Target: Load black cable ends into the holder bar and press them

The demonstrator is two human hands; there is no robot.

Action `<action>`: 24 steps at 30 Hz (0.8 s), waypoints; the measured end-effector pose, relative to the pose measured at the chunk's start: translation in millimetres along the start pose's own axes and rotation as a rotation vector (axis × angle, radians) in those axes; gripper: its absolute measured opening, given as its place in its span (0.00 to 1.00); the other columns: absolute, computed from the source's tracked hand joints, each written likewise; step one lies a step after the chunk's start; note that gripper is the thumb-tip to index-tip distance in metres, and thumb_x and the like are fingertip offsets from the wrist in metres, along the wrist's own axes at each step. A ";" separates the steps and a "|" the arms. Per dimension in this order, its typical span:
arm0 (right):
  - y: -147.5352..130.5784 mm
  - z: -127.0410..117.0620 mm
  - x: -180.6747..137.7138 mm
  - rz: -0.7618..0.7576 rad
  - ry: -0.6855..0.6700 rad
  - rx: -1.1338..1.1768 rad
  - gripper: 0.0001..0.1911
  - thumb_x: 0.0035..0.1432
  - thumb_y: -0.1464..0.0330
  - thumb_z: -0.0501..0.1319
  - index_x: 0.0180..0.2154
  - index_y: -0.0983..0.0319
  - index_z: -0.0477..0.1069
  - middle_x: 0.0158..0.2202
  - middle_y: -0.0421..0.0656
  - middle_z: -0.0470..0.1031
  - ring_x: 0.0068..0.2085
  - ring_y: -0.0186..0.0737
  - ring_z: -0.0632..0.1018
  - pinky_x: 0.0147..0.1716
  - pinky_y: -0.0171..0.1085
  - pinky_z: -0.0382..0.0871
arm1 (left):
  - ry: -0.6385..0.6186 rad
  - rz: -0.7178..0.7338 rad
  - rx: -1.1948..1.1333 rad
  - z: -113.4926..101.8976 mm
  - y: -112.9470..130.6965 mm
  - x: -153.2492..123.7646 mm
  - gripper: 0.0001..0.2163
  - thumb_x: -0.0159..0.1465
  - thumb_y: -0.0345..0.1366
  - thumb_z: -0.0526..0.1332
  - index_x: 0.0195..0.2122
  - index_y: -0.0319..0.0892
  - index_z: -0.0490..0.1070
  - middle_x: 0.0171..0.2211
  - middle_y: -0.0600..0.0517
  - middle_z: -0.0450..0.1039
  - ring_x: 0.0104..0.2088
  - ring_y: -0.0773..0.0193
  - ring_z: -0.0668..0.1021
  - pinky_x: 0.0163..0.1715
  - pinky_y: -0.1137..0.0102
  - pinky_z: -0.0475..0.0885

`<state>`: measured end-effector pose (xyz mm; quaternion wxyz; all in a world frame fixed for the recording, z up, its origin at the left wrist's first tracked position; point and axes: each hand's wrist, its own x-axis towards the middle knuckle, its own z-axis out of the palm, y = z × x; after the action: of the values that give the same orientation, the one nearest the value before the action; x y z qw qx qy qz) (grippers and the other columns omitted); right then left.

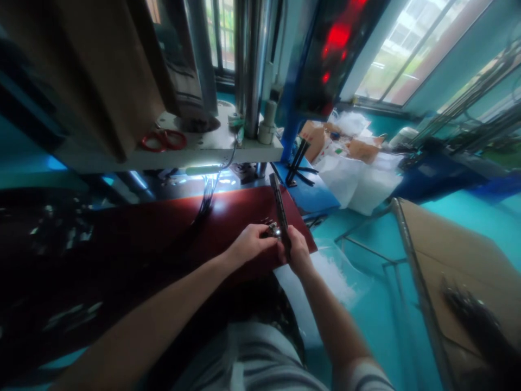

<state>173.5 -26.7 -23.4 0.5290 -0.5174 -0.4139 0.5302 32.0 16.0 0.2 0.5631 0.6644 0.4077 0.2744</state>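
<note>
Over the right end of the dark red tabletop (175,217), both hands meet close together. My right hand (298,251) is closed around the lower end of a long, dark, narrow strip (278,202), which points up and away. My left hand (253,241) pinches a small shiny metal piece (273,230) against the strip's left side. The exact kind of either piece is too blurred to tell. Several thin dark cables or strands (207,195) stand on the tabletop, left of the hands.
A press with steel columns (254,70) rises behind the table; red-handled scissors (163,140) lie on its pale ledge (211,152). Black pliers-like tools (299,168) stand on a blue surface (315,193). White bags (358,179) sit behind. At right, cardboard (468,233) carries dark strips (474,312).
</note>
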 end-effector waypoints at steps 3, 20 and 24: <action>3.8 10.8 -1.1 -0.015 0.029 0.043 0.20 0.57 0.52 0.49 0.27 0.61 0.60 0.11 0.31 0.60 0.10 0.27 0.60 0.07 0.28 0.50 | 0.016 0.028 0.077 2.0 -2.6 0.0 0.08 0.52 0.37 0.59 0.24 0.36 0.71 0.23 0.54 0.71 0.26 0.67 0.71 0.28 0.75 0.63; 6.8 13.4 -0.5 -0.139 0.040 -0.167 0.18 0.59 0.56 0.50 0.38 0.62 0.68 0.12 0.32 0.59 0.12 0.30 0.60 0.10 0.31 0.52 | 0.020 0.025 0.045 3.6 -3.8 2.3 0.06 0.53 0.32 0.57 0.22 0.37 0.70 0.20 0.56 0.70 0.25 0.69 0.70 0.28 0.76 0.63; 9.7 12.2 -0.4 -0.131 0.048 -0.103 0.19 0.58 0.55 0.51 0.39 0.63 0.69 0.14 0.33 0.61 0.12 0.29 0.61 0.10 0.30 0.53 | -0.010 -0.025 -0.084 -2.6 -2.2 0.6 0.09 0.54 0.39 0.59 0.26 0.38 0.69 0.19 0.57 0.66 0.20 0.71 0.66 0.20 0.77 0.59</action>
<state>160.1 -26.7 -31.4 0.5449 -0.5281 -0.4611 0.4599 29.7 18.0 -1.4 0.5960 0.6362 0.4015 0.2808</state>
